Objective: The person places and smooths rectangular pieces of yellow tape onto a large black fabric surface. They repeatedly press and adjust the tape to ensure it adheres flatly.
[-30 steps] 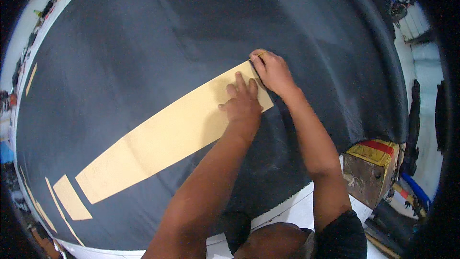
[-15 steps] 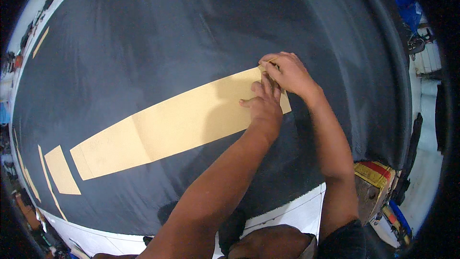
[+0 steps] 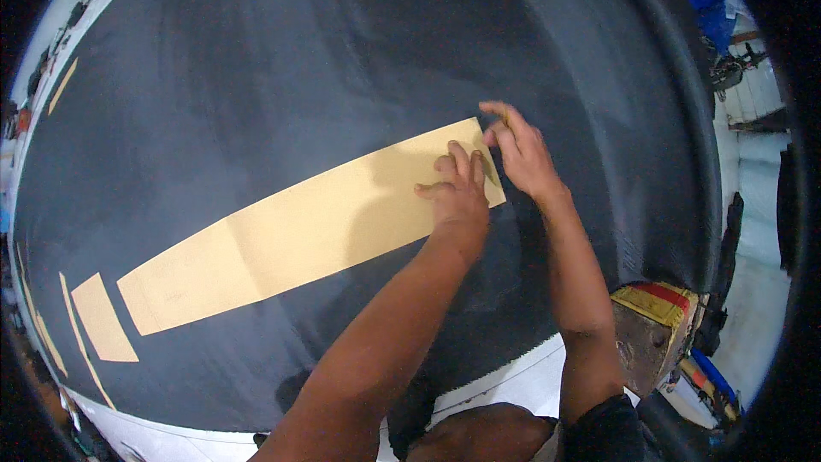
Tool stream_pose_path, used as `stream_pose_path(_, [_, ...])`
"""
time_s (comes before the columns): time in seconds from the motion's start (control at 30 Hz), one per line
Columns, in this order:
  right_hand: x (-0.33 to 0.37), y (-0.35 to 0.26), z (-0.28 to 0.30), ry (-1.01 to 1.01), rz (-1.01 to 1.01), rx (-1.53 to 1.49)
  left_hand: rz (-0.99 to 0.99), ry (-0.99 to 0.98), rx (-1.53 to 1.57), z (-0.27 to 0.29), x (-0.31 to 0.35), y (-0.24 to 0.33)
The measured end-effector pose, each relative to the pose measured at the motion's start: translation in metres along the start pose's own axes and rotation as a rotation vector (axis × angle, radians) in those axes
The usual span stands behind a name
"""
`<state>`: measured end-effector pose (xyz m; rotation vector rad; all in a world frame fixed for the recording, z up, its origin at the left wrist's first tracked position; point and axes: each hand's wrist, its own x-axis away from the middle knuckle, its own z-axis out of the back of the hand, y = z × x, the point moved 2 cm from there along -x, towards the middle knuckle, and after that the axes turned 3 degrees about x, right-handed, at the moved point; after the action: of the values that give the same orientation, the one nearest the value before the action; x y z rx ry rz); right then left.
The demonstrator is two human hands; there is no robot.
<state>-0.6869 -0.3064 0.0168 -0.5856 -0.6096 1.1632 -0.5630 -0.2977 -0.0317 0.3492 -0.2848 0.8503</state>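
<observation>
Long tan pattern piece [image 3: 299, 227] lies flat on a broad black sheet [image 3: 256, 94], on a slant: narrower end at lower left, wider end at right under the hands. Upper edge exposed along its whole run, with a wide stretch of black beyond it; more black between the wide end and the sheet's right-hand fold. Left hand [image 3: 462, 197] rests on the piece near that end, fingers spread in a fan, palm down. Right hand [image 3: 522, 152] just beside the end edge, index finger reaching out, thumb apart from it, remaining fingers bent; cannot tell whether they hold anything. Left forearm [image 3: 385, 325] crosses the lower edge and masks part of it. Past the narrow end, a slim gap, then a short four-sided tan piece [image 3: 105, 318]; just left of that, a thin tan strip [image 3: 83, 338]. Another strip [image 3: 62, 85] farther up, near the sheet's left rim. Lower right: brown box [image 3: 646, 346] with yellow-and-red top, close to the right forearm [image 3: 581, 274]. Black sheet leather-like, dull sheen, soft ripples, rough lower edge over a white surface [image 3: 505, 381]. Tan stock smooth, thin, paper-like; faint crease across the long piece, long sides gently bowed, hand shadow on its right half.
</observation>
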Motion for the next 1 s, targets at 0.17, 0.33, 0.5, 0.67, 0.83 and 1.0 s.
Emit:
stream_pose_path(0.17, [0.04, 0.019, 0.001, -0.227, 0.112, 0.3, 0.038, 0.024, -0.094, -0.006, 0.002, -0.003])
stream_pose_path(0.33, [0.045, 0.037, -0.005, -0.248, 0.021, 0.314, -0.018, 0.087, -0.051, -0.003, 0.008, -0.004])
stream_pose_path(0.5, [0.045, 0.027, -0.014, -0.194, 0.031, 0.337, -0.026, 0.253, 0.129, -0.033, 0.027, -0.042])
stream_pose_path(0.67, [0.044, 0.026, -0.012, -0.226, -0.08, 0.327, 0.049, 0.37, 0.142, -0.04, 0.107, -0.129])
stream_pose_path(0.83, [0.043, 0.014, -0.013, -0.217, -0.072, 0.338, 0.27, 0.389, 0.098, -0.029, 0.18, -0.23])
stream_pose_path(1.0, [0.041, 0.007, -0.012, -0.242, -0.113, 0.358, 0.275, 0.355, 0.178, -0.02, 0.21, -0.275])
